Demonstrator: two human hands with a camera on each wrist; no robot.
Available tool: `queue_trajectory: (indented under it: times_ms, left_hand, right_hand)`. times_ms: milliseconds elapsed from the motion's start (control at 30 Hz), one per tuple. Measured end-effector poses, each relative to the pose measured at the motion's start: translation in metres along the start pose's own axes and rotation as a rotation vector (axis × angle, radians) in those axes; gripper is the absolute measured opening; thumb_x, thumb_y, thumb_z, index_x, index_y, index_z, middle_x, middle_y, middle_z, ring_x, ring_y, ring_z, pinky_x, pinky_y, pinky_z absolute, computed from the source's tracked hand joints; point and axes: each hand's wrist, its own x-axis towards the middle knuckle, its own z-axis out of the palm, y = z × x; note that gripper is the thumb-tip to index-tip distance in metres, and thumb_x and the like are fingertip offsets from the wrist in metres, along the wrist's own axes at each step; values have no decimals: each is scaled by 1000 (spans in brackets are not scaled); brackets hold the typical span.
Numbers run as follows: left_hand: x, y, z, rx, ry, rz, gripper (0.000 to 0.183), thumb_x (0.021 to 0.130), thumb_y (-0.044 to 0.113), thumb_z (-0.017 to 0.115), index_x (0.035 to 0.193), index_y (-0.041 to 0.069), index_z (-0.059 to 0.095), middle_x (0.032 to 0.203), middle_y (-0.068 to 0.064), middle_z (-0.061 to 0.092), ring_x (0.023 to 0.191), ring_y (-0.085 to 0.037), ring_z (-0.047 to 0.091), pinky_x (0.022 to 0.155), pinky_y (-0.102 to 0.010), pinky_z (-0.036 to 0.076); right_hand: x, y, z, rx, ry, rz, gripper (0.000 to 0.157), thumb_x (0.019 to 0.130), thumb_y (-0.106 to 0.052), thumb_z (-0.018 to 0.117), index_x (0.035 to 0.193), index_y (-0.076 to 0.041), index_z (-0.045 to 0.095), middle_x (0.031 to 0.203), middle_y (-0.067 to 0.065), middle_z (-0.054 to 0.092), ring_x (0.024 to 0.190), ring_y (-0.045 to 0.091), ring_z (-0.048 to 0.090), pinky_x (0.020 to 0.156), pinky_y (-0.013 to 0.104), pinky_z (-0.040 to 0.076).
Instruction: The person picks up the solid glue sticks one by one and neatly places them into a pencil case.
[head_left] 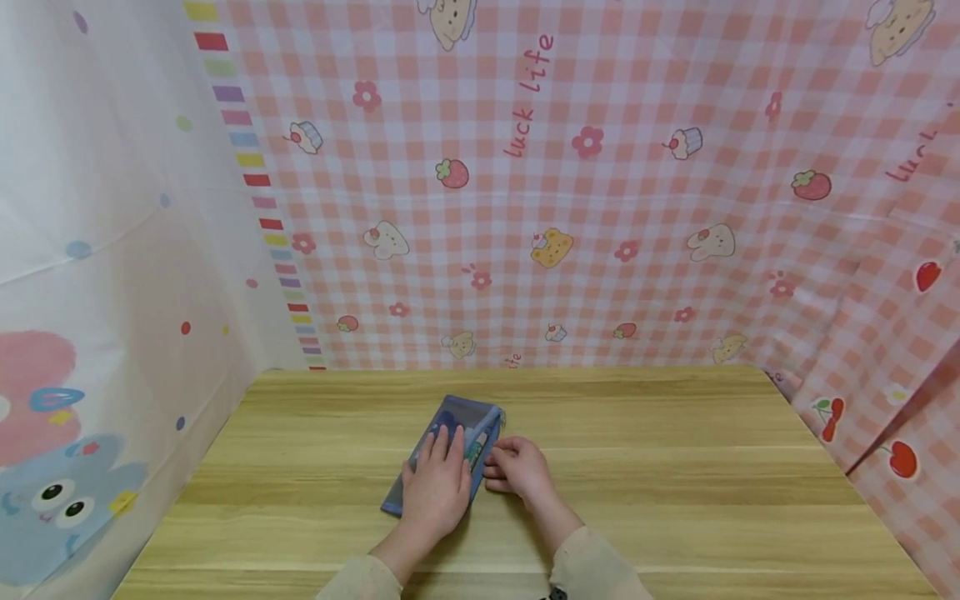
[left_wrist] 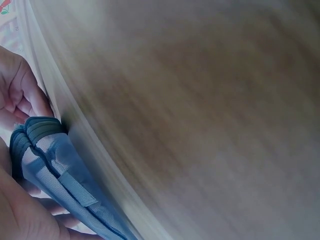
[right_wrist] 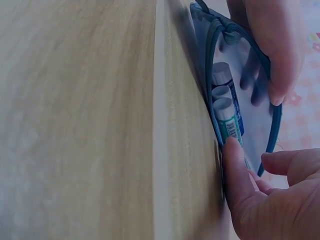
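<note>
A blue zip pencil case [head_left: 433, 457] with see-through mesh lies slanted on the table, its right side unzipped and gaping. My left hand [head_left: 438, 487] rests on top of it, fingers stretched out over the mesh. In the right wrist view, the left thumb touches the upper rim of the opening. My right hand [head_left: 521, 468] is at the opening, its index finger [right_wrist: 235, 160] at the lower rim by a green glue stick [right_wrist: 228, 117]. The right thumb stands apart, near the upper rim. A blue-labelled stick [right_wrist: 232, 92] and another grey-capped one lie beside it inside.
The wood-grain table [head_left: 675, 467] spreads out around the case. A pink checked cloth [head_left: 570, 192] hangs behind it and on the right; a white patterned cloth [head_left: 135, 250] hangs on the left.
</note>
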Motion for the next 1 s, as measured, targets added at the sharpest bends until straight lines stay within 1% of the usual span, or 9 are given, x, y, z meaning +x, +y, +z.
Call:
queue_trajectory:
  times_ms: [200,300,400,467,500,667,900,1000]
  left_hand:
    - [-1,1,0,-2,-13,-3,48,104,36,46,145,13,52,151,-18,43,139,-42,35,99,-75,29]
    - [-1,1,0,2,-21,2,46,104,36,44,143,15,55,150,-18,44,139,-42,35,98,-75,29]
    - [-1,0,0,10,-29,11,45,103,35,45,142,16,57,150,-18,44,139,-43,35,97,-76,29]
    - [-1,0,0,19,-34,20,44,102,33,47,141,16,58,149,-19,45,139,-44,35,97,-77,29]
    - [-1,0,0,22,-36,24,43,102,32,48,140,15,58,149,-19,45,138,-44,35,96,-77,29]
    - [-2,-2,1,39,-34,50,43,97,29,57,138,14,61,147,-21,46,137,-46,36,95,-78,29]
    - [-3,-6,2,51,-31,66,44,93,28,65,134,13,63,145,-23,47,136,-48,37,93,-79,30]
    - [-3,-6,2,55,-44,63,45,92,29,66,135,14,63,146,-23,46,136,-48,36,94,-79,30]
  right_hand:
    - [-4,3,-9,31,-2,-33,38,99,-3,52,129,19,47,100,26,67,80,23,71,68,36,59]
    - [-8,2,-16,51,-19,-68,37,99,-4,52,126,21,46,97,24,67,79,22,70,68,36,59]
    - [-10,1,-23,66,-21,-75,36,100,-3,52,125,21,46,97,24,68,77,20,70,69,36,59]
    - [-10,2,-27,73,-14,-74,35,99,-2,52,125,21,46,97,25,68,76,19,70,68,36,59]
    - [-10,2,-28,73,3,-63,35,100,-2,52,126,20,47,99,25,68,76,19,70,69,37,59]
    - [-14,1,-37,78,33,-58,36,100,-1,51,128,21,44,102,29,65,76,20,70,68,38,59]
    - [-21,-2,-52,60,61,-59,36,101,-2,52,129,19,46,103,27,65,77,21,70,67,37,59]
    - [-24,-3,-62,51,85,-64,36,100,-2,53,129,19,46,102,25,66,77,22,70,67,37,59]
